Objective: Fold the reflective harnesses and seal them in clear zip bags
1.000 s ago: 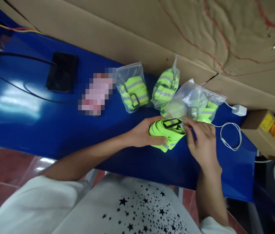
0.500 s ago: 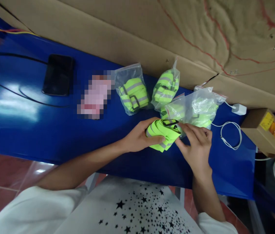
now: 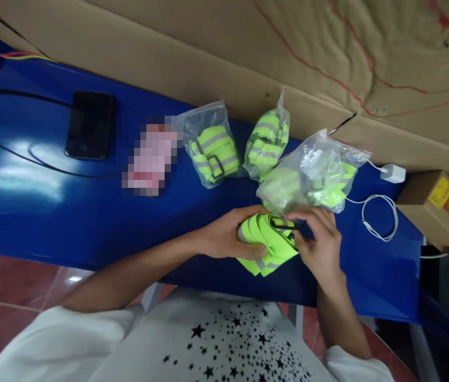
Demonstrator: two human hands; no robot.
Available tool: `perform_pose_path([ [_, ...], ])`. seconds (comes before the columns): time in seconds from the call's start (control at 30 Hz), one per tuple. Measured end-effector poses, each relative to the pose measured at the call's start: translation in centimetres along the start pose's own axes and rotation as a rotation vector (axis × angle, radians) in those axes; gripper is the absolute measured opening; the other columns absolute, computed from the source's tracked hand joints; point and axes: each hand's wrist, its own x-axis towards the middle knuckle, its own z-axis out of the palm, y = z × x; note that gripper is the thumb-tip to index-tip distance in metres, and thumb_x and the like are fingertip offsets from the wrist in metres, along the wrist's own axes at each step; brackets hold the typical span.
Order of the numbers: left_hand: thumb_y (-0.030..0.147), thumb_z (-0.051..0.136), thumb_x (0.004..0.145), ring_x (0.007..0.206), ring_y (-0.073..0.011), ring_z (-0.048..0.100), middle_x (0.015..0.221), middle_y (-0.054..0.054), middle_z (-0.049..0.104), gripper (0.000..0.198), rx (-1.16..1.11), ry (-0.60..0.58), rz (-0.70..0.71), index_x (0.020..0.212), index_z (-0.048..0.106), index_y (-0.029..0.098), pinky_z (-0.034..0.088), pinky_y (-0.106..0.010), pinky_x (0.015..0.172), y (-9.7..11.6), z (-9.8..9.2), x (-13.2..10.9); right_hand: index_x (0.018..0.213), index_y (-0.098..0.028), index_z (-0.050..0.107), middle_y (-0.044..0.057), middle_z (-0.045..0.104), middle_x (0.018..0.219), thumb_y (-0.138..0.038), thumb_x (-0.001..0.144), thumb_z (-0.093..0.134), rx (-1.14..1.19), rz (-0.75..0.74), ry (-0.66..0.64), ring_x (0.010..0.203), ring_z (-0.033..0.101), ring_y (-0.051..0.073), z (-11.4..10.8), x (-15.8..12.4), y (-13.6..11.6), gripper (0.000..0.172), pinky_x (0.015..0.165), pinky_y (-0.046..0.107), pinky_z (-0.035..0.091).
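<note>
A rolled neon-yellow reflective strap (image 3: 258,246) with grey stripes is held over the blue table, close to its front edge. My left hand (image 3: 222,236) wraps round its left side, thumb across the front. At the upper right of the roll, my right hand (image 3: 322,241) has its bent thumb and fingers closed at the black buckle (image 3: 283,227) and the strap edge; the exact pinch is partly hidden. Just behind the roll lies a clear plastic bag (image 3: 283,183), with another bagged strap (image 3: 333,185) beside it.
Two more bagged straps, one on the left (image 3: 218,146) and one in the middle (image 3: 267,140), lie by the cardboard wall (image 3: 208,63). A black phone-like device (image 3: 90,124) and a blurred pink item (image 3: 150,159) are left. A white charger (image 3: 393,173), coiled cable (image 3: 379,217) and cardboard box (image 3: 419,209) stand right.
The strap roll has come slightly down towards me, and its lower part sits looser. My right fingers have moved in over the buckle. The clear bag behind has shifted and spread leftward.
</note>
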Motion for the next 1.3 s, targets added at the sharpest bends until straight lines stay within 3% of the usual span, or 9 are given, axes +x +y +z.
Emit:
perform_pose_path([
  [0.1,0.029,0.083,0.077,0.086,-0.0181,0.068,0.101,-0.005,0.073,0.045,0.016,-0.030,0.027,0.117,0.066,0.017,0.056,-0.028,0.076,0.1,0.0,0.0,0.100,-0.024,0.068,0.002,0.073,0.100,-0.017,0.096,0.062,0.096,0.017,-0.084,0.094,0.068,0.021,-0.2,-0.1,0.1,0.010,0.083,0.038,0.047],
  [0.23,0.031,0.085,0.077,0.089,-0.0192,0.070,0.101,-0.006,0.074,0.047,0.010,0.057,-0.012,0.118,0.065,0.017,0.058,-0.030,0.078,-0.3,0.0,0.2,0.095,-0.025,0.070,0.002,0.073,0.097,-0.016,0.092,0.066,0.261,0.130,-0.063,0.092,0.070,0.019,-0.1,-0.4,0.3,0.010,0.078,0.034,0.054],
  [0.53,0.035,0.085,0.075,0.086,-0.0220,0.072,0.100,-0.007,0.077,0.046,0.036,0.131,-0.199,0.114,0.070,0.015,0.060,-0.036,0.078,0.0,-0.6,0.7,0.103,-0.026,0.075,0.001,0.077,0.095,-0.022,0.093,0.072,0.288,0.290,0.160,0.085,0.073,0.018,0.5,-0.7,-0.8,0.012,0.077,0.032,0.059],
  [0.67,0.031,0.088,0.070,0.093,-0.0216,0.070,0.105,-0.007,0.074,0.052,0.081,0.206,-0.091,0.115,0.067,0.017,0.058,-0.034,0.082,-0.3,-0.8,1.1,0.107,-0.029,0.074,0.000,0.077,0.100,-0.015,0.095,0.068,0.238,0.108,0.093,0.091,0.073,0.019,0.3,-0.4,-1.2,0.019,0.083,0.036,0.058],
  [0.83,0.028,0.087,0.073,0.094,-0.0202,0.069,0.104,-0.005,0.073,0.048,0.000,0.144,-0.041,0.115,0.066,0.019,0.057,-0.032,0.084,0.0,-0.9,1.0,0.113,-0.029,0.071,0.001,0.077,0.101,-0.011,0.096,0.064,0.076,0.011,0.103,0.093,0.072,0.020,-0.3,-0.4,-0.9,0.025,0.086,0.038,0.054],
  [0.93,0.029,0.086,0.074,0.092,-0.0199,0.071,0.107,-0.006,0.073,0.054,-0.015,0.058,-0.087,0.122,0.063,0.020,0.058,-0.031,0.081,0.4,-0.8,0.5,0.114,-0.027,0.070,0.003,0.076,0.103,-0.010,0.095,0.066,-0.011,0.054,0.161,0.096,0.071,0.020,-0.4,-0.6,-0.6,0.025,0.088,0.038,0.053],
  [1.03,0.031,0.084,0.076,0.096,-0.0228,0.072,0.113,-0.009,0.075,0.060,0.085,-0.061,-0.022,0.130,0.062,0.021,0.059,-0.032,0.081,0.7,-0.6,-0.1,0.108,-0.025,0.069,0.003,0.074,0.100,-0.013,0.096,0.065,0.047,0.091,0.077,0.091,0.069,0.019,-0.2,-0.5,-0.4,0.017,0.082,0.035,0.054],
  [1.13,0.027,0.081,0.077,0.099,-0.0232,0.073,0.121,-0.008,0.075,0.074,0.368,-0.022,0.086,0.146,0.056,0.024,0.058,-0.031,0.084,0.6,-0.4,-0.3,0.102,-0.024,0.070,0.001,0.070,0.090,-0.020,0.096,0.066,0.202,0.201,0.010,0.078,0.066,0.016,0.1,-0.5,-0.5,0.008,0.071,0.031,0.054],
  [1.3,0.025,0.076,0.079,0.101,-0.0228,0.075,0.127,-0.006,0.076,0.074,0.549,-0.001,0.162,0.151,0.053,0.025,0.057,-0.031,0.089,0.2,0.0,-0.1,0.100,-0.023,0.071,0.001,0.071,0.088,-0.027,0.094,0.071,0.299,0.381,0.119,0.077,0.067,0.016,0.6,-1.1,-0.5,0.007,0.072,0.031,0.055],
])
